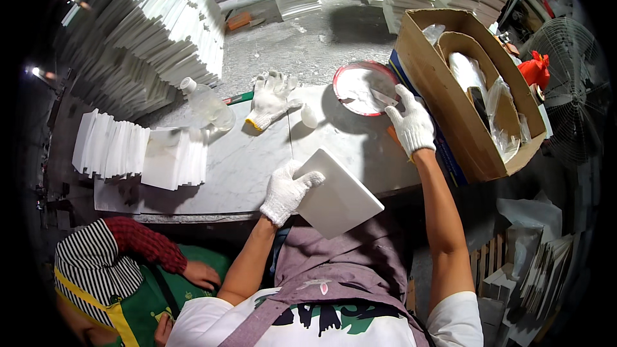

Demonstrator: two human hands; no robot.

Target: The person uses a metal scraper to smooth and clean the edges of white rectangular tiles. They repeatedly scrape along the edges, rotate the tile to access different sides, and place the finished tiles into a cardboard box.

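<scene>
A second person (122, 270) in a striped top with a red sleeve is seen at lower left, one bare hand resting on green cloth; this hand is not the wearer's own.

A white square tile (337, 196) is held tilted over the near edge of the marble slab (244, 167). It is gripped at its left corner by the gloved left hand (287, 191), fingers curled closed over the edge, thumb beneath and not visible.

The gloved right hand (411, 125) is extended further out, closed around a scraper (384, 97). The blade is laid into the red-rimmed bowl (364, 87), which holds a white paste. The bowl sits at the slab's far right corner.

To the right of the bowl, a cardboard box (418, 51) with plastic-wrapped items is noted, touching the slab edge.

On the slab, a spare glove (271, 97) is laid palm down, with a clear bottle (207, 103) just beside it to the left. Small tiles (138, 151) are stood on edge in rows at the slab's left end.

Beyond, tile stacks (160, 19) are piled on the far floor. A fan (569, 90) is seen at far right.
</scene>
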